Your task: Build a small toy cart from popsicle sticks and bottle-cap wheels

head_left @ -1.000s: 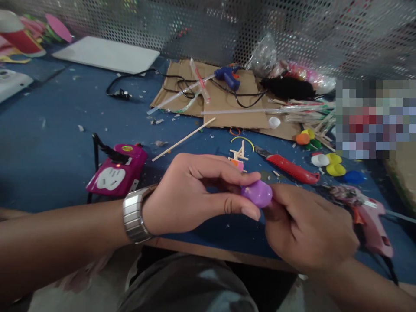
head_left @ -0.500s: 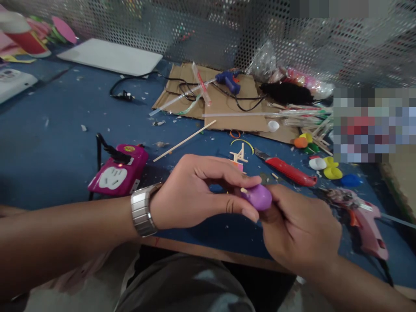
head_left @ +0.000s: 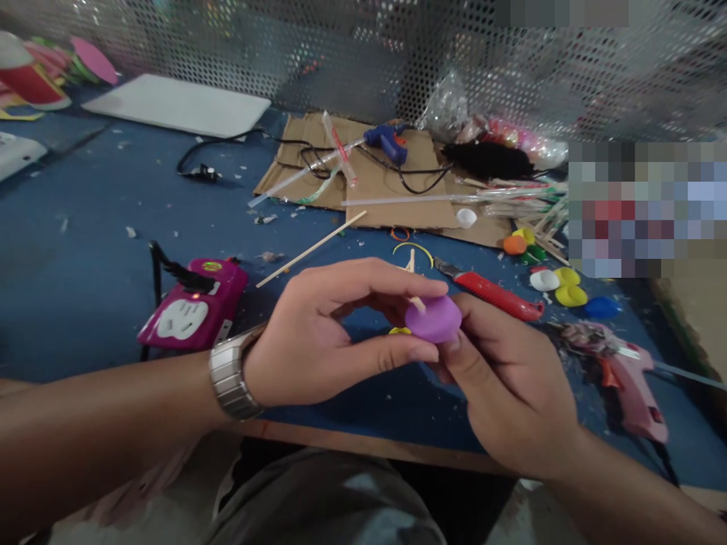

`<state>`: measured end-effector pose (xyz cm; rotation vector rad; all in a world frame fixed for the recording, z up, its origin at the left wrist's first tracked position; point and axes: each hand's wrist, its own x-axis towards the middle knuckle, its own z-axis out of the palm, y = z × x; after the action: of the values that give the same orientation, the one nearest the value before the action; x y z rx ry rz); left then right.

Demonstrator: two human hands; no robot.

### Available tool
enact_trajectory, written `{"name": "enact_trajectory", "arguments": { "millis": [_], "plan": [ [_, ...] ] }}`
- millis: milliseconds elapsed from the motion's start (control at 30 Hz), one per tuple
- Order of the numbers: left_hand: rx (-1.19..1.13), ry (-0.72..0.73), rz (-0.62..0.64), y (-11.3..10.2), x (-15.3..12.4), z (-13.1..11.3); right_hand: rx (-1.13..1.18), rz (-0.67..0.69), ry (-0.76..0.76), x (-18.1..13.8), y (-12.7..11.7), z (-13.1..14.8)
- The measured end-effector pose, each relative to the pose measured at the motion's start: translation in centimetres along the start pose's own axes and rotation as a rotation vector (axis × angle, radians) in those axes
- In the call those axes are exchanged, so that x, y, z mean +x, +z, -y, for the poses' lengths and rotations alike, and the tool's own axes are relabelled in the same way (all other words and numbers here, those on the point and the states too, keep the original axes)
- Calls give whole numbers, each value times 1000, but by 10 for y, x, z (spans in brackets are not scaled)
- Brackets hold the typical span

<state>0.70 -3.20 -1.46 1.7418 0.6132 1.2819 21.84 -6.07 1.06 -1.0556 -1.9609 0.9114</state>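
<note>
A small purple rounded piece (head_left: 435,319), smooth like plastic, is pinched between both hands above the table's front part. A short pale wooden stick end (head_left: 419,303) shows at its left side. My left hand (head_left: 341,325), with a metal watch (head_left: 232,376) at the wrist, closes thumb and index finger on the piece's left edge. The fingers of my right hand (head_left: 511,378) grip its right side, the thumb at its lower edge. Just under the left thumb and fingers a bit of yellow (head_left: 400,331) shows; most of it is hidden.
On the blue table (head_left: 113,204) lie a magenta power adapter (head_left: 196,303), a thin wooden stick (head_left: 312,248), a red-handled cutter (head_left: 497,294) and colored cups (head_left: 568,286). A pink glue gun (head_left: 633,378) lies right; a blue glue gun (head_left: 389,142) rests on cardboard (head_left: 397,212) behind.
Both hands have turned the purple piece, so its broad face now shows. The right thumb has come onto its lower edge. The whole view has shifted slightly.
</note>
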Motion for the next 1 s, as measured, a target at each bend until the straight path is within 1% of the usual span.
{"name": "enact_trajectory", "arguments": {
  "millis": [67,133,200,300,367,467,533,633,867,1000],
  "plan": [
    [41,26,12,-1,2,0,52,20,14,0,0,-3],
    [55,33,11,-2,3,0,48,22,3,1,0,-7],
    [65,30,-15,-3,3,2,2,-24,1,2,0,-11],
    [119,31,-63,-3,2,4,-54,-160,16,2,0,-17],
    [180,53,-74,-3,2,5,-62,-226,-15,1,0,-18],
    [246,70,-74,-1,2,3,-91,-257,-105,-1,1,-16],
    [261,63,-61,0,1,2,-110,-257,-130,-1,2,-14],
    [275,50,-51,1,1,1,-77,-237,-88,1,3,-12],
    [373,68,-61,0,1,2,-18,-251,92,3,6,-8],
    [435,65,-77,2,1,1,-57,-195,124,4,8,-9]
  ]
}}
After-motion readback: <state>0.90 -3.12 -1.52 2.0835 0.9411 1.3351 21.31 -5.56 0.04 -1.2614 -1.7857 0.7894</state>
